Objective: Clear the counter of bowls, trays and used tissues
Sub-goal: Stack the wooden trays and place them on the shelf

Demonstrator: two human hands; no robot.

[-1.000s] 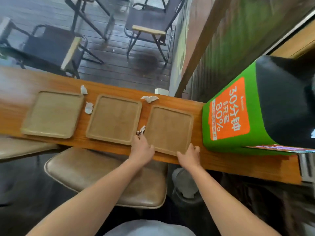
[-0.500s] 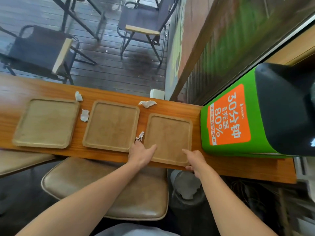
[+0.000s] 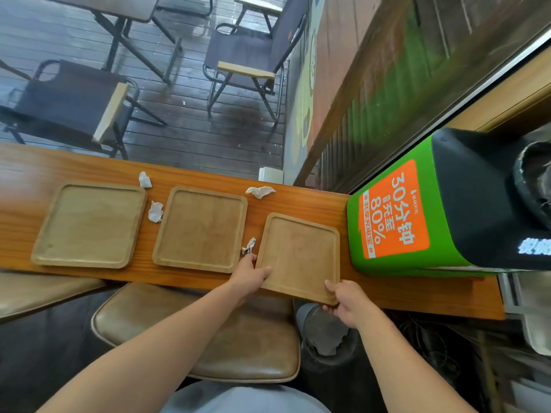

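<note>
Three square wooden trays lie in a row on the narrow wooden counter [image 3: 372,296]. My left hand [image 3: 249,274] grips the near left corner of the right tray [image 3: 301,254], and my right hand [image 3: 346,299] grips its near right corner. That tray's near edge overhangs the counter's front. The middle tray [image 3: 201,228] and the left tray [image 3: 89,223] sit flat. Crumpled tissues lie about: one by the right tray's left edge [image 3: 249,245], one at the back [image 3: 260,191], two between the left and middle trays [image 3: 155,211] [image 3: 145,180].
A green and black charging kiosk [image 3: 417,210] stands on the counter just right of the held tray. Brown padded stools [image 3: 208,338] sit under the counter's front, with a bin [image 3: 325,338] below my right hand. Folding chairs stand on the wet deck behind.
Both hands have closed on the right tray's near corners and drawn it toward me, so its front edge now passes the counter's edge. The camera has tilted up slightly.
</note>
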